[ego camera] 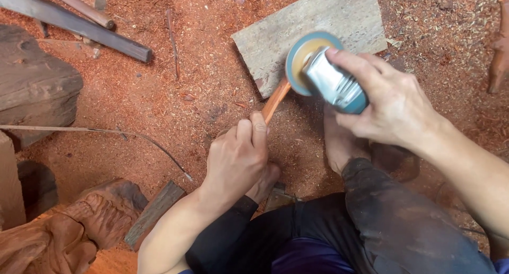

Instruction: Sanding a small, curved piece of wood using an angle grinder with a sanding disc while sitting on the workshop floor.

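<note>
My left hand grips a thin reddish wooden stick, which points up and right toward the sanding disc. My right hand holds a small angle grinder with a silver head and teal body. Its round disc meets the far end of the stick, just over the edge of a grey wooden board lying on the ground. My bare feet rest on the sawdust beneath the hands, and my dark trousers fill the bottom of the view.
Red sawdust covers the ground. A dark metal bar and a wooden handle lie at upper left. Dark wood blocks and a carved reddish wooden piece sit at left. A thin wire runs across.
</note>
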